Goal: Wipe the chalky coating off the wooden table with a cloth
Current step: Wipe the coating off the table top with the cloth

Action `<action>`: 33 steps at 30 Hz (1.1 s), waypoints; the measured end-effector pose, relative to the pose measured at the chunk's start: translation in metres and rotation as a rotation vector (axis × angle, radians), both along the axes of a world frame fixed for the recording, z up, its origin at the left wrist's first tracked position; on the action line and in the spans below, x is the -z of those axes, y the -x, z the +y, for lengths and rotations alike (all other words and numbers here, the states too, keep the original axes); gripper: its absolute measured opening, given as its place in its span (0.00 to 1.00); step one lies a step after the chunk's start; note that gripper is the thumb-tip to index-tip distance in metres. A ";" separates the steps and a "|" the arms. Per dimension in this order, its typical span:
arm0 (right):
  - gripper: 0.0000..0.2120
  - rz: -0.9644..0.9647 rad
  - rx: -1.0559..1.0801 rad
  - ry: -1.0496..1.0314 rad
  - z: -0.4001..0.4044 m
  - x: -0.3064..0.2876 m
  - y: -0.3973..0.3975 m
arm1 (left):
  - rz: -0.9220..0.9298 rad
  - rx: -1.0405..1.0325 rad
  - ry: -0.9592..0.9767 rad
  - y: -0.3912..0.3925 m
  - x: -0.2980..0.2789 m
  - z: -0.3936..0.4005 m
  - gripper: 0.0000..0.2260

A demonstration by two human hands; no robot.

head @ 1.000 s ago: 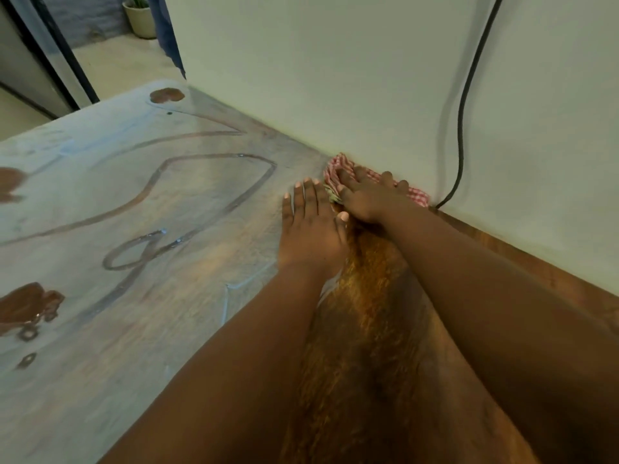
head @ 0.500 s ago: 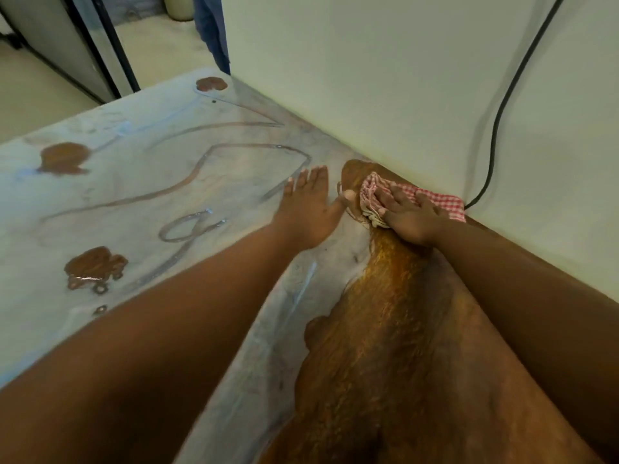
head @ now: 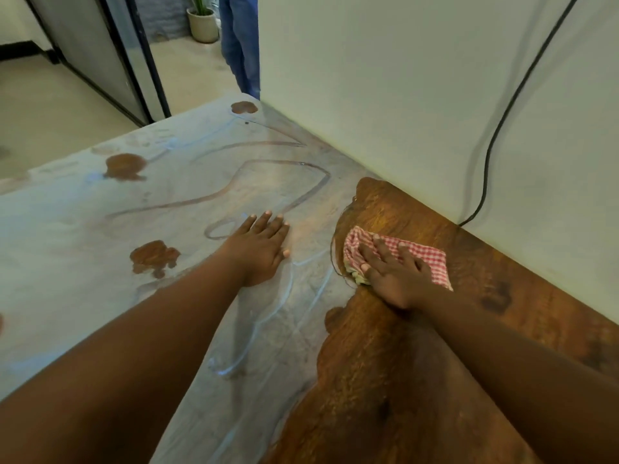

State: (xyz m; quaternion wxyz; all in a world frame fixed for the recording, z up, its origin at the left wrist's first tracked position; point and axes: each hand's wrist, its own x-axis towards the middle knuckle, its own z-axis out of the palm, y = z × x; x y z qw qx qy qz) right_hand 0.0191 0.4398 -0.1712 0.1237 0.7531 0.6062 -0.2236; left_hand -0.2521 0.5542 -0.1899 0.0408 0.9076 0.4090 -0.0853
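Risks first. Cloth [head: 398, 259] is bunched at its left edge, w/ a yellowish wad showing under the thumb side; if it folds further, contact patch shrinks and next pass prob. leaves streaks. Coating [head: 83, 262] looks wet in places (darker puddle marks, drawn lines), so a loaded cloth could smear slurry back onto cleared wood [head: 402, 363] rather than lift it. Left hand [head: 259, 251] sits in uncleaned coating: a palm print there is likely, and the hand may carry chalk elsewhere. Black cable [head: 495, 135] drops down the wall [head: 385, 95] to the worktop's far edge, right of the cloth; a wide stroke that way could snag it.

Pose. Right hand [head: 393, 274]: flat, fingers spread, palm pressing the red-checked cloth down on bare wood, at the boundary between cleared and coated area, near the wall. Not pinching, just pressing. Forearm comes in from near right.
Left hand: flat, fingers together, pointing far, bracing on the coated worktop [head: 167, 329] left of the cloth, apart from it.

Est. progress: right strip cleared; most of the left side not yet done.
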 end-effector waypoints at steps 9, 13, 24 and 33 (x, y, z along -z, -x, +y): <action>0.25 0.029 -0.065 -0.074 -0.013 0.007 0.093 | 0.110 -0.060 0.079 -0.009 -0.019 -0.004 0.26; 0.24 -0.006 -0.120 -0.025 -0.058 0.003 0.057 | 0.111 -0.053 0.035 -0.008 -0.019 -0.008 0.25; 0.26 0.039 0.074 -0.156 -0.013 0.004 0.124 | 0.098 -0.138 0.055 -0.013 -0.015 -0.015 0.24; 0.23 0.011 -0.003 -0.142 -0.077 0.004 0.099 | 0.189 -0.065 -0.026 -0.012 -0.021 -0.010 0.24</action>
